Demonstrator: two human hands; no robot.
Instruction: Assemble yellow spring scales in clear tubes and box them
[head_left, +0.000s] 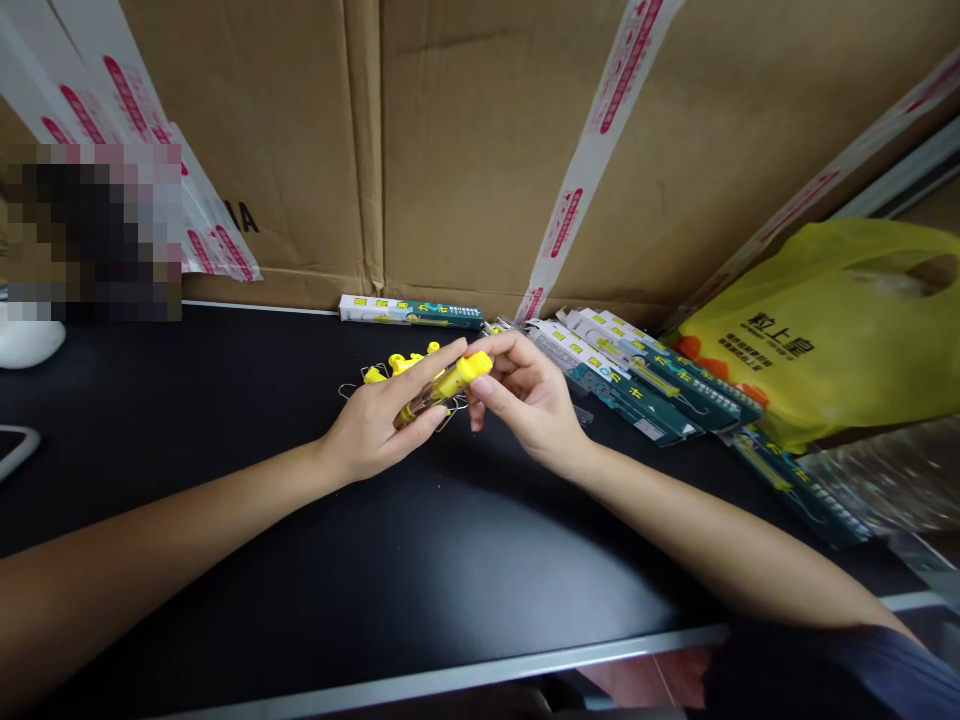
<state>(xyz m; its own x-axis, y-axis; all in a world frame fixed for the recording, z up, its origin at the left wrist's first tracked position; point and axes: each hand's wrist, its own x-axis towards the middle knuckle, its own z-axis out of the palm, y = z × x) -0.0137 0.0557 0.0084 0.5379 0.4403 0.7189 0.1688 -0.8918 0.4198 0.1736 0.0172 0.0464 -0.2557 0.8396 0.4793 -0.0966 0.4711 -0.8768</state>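
Note:
My left hand [375, 415] is wrapped round the clear tube of a spring scale [454, 380] with a yellow end. At that yellow end, my right hand [529, 400] pinches the cap between thumb and fingers. The scale is tilted, with its yellow end up to the right. Just behind my left hand, several yellow caps [397, 362] with thin wire hooks lie on the black table [442, 570]. My fingers partly hide them and the lower part of the tube.
Several printed spring scale boxes [630, 375] lie fanned at the right, and one box [411, 312] rests at the back. A yellow plastic bag [840, 370] stands far right, above clear plastic packaging [892, 470]. Cardboard [465, 150] walls the back. A white mouse [30, 340] sits far left.

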